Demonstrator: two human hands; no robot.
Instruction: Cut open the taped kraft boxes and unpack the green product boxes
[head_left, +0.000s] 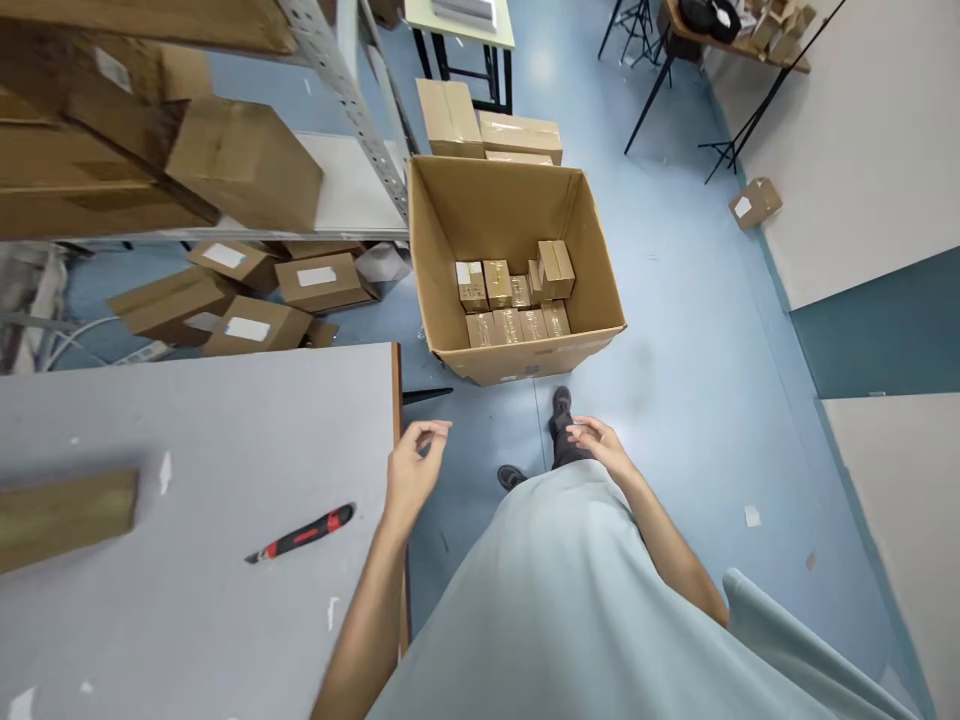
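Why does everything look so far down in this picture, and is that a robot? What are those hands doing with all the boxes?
There's no robot here, just a person. The camera sits on their head and looks forward and down, so you see what they see. The left hand is beside the table, and the right hand is near their clothes. Neither seems to hold anything. On the table lie a red and black cutter knife and a blurry brown thing. The big open box in front of them has small boxes inside.
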